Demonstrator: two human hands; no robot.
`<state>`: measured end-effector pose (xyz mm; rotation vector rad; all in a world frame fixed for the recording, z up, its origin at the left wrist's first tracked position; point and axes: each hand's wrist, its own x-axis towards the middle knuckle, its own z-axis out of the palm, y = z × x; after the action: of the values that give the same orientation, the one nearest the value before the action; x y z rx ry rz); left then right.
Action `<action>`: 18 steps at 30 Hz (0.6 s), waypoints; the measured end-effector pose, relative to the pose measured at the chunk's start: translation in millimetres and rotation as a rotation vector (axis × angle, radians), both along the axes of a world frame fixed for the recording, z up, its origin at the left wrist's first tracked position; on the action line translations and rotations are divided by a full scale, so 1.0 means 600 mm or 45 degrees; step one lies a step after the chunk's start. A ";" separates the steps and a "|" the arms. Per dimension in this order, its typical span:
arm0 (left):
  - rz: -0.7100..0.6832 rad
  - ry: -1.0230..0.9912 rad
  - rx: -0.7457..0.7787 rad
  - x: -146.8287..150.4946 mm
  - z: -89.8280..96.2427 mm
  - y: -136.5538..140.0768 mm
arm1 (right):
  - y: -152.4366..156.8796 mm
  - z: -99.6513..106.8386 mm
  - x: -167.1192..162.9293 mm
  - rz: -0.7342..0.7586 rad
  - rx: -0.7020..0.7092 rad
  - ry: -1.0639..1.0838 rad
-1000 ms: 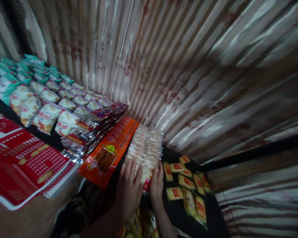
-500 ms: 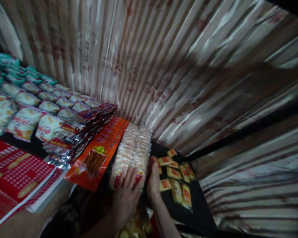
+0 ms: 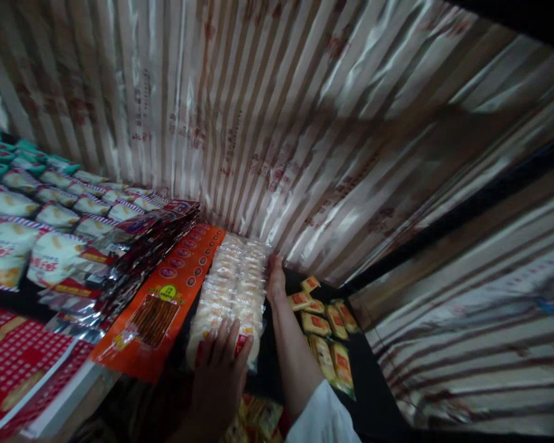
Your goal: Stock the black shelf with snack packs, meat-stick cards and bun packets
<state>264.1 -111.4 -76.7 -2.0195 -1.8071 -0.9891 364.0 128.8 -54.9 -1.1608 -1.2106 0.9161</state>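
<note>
Two rows of clear-wrapped, round white rice crackers (image 3: 233,283) stand side by side on a black shelf. My left hand (image 3: 221,357) rests on the near end of the rows, its fingers spread flat over the front pack. Along the rows' right side, near the far end, my right hand (image 3: 276,280) is held edge-on, its fingers straight and partly hidden. To the left of the crackers lies an orange snack packet (image 3: 180,295) with a window showing brown sticks. Small yellow packets (image 3: 316,324) lie loosely to the right of my right forearm.
Dark glossy packets (image 3: 133,246) overlap left of the orange one. Farther left stand rows of white snack bags (image 3: 58,255) and green-topped bags (image 3: 28,154). A red-and-white package (image 3: 13,363) is at lower left. Striped sheeting (image 3: 240,123) hangs behind; a dark bar (image 3: 443,234) crosses at right.
My right hand has slid away from me along the crackers' side to their far end. My left hand stays on the near end. The view has shifted slightly right.
</note>
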 end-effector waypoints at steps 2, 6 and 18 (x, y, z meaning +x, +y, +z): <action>0.012 -0.002 0.002 0.001 -0.004 0.002 | 0.009 0.003 0.001 -0.003 -0.099 0.111; 0.027 0.000 0.057 0.002 -0.013 0.005 | 0.028 0.004 0.000 0.037 -0.173 0.267; 0.014 0.037 0.163 -0.003 -0.028 0.016 | 0.098 -0.062 0.021 -0.115 0.056 -0.004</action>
<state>262.2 -101.8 -93.8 -1.9360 -1.6929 -1.0389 376.8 187.7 -91.8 -1.1731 -1.1656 0.8164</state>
